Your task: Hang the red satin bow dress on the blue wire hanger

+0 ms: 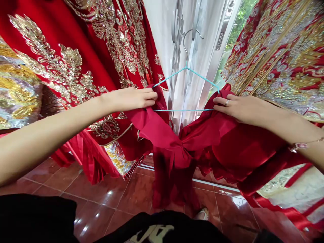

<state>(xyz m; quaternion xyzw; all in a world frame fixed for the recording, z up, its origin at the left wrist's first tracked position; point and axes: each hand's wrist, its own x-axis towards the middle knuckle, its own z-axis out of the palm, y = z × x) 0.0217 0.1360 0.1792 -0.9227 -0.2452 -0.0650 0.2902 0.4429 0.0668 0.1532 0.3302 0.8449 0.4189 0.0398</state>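
Note:
A dark red dress (177, 148) with a gathered front hangs on a light-blue wire hanger (186, 67). The hanger's metal hook points up, by the bars behind it; whether it rests on anything I cannot tell. My left hand (138, 99) is closed on the dress's shoulder at the hanger's left end. On the other side, my right hand (231, 106), with a ring on one finger, pinches the opposite shoulder by the hanger's right end. Fabric hides parts of the fingertips. The hanger's lower bar runs across the open neckline between both hands.
Red garments with gold and silver embroidery hang close on the left (73, 57) and on the right (280, 60). Behind the hanger are a white curtain (159, 20) and a metal door frame (217, 47). Below lies a glossy red tiled floor (98, 202).

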